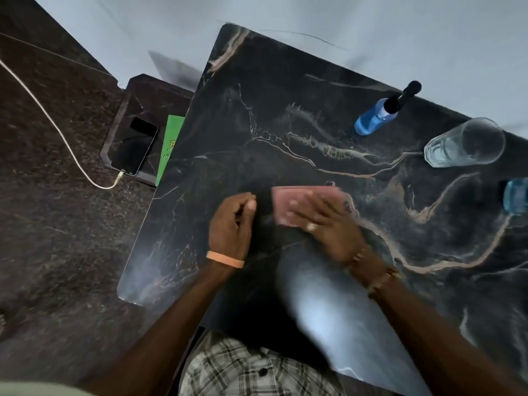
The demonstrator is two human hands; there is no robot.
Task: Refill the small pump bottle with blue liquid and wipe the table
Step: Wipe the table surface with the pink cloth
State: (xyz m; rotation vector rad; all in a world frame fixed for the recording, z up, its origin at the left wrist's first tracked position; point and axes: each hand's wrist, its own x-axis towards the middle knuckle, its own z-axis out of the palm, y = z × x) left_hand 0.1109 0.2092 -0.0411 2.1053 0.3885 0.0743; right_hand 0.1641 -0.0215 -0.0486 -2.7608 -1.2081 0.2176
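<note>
Both hands sit at the near middle of the table (285, 110). The right hand (323, 224), blurred, lies flat with straight fingers pressing a pink cloth (300, 197), whose long axis runs left to right. The left hand (231, 224) rests just left of the cloth, loosely curled and apparently holding nothing. Unwiped surface spreads far and right, so the right hand is the nearer one to it. Well apart at the far right, the small pump bottle (374, 118) holds blue liquid and its pump is on. Beside it is a clear glass (445, 152) with no blue in it. A second blue bottle (515, 195) is cut off at the right edge.

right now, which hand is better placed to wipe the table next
Right: the right hand lies flat on the pink cloth; the left hand is curled beside it, off the cloth.
</note>
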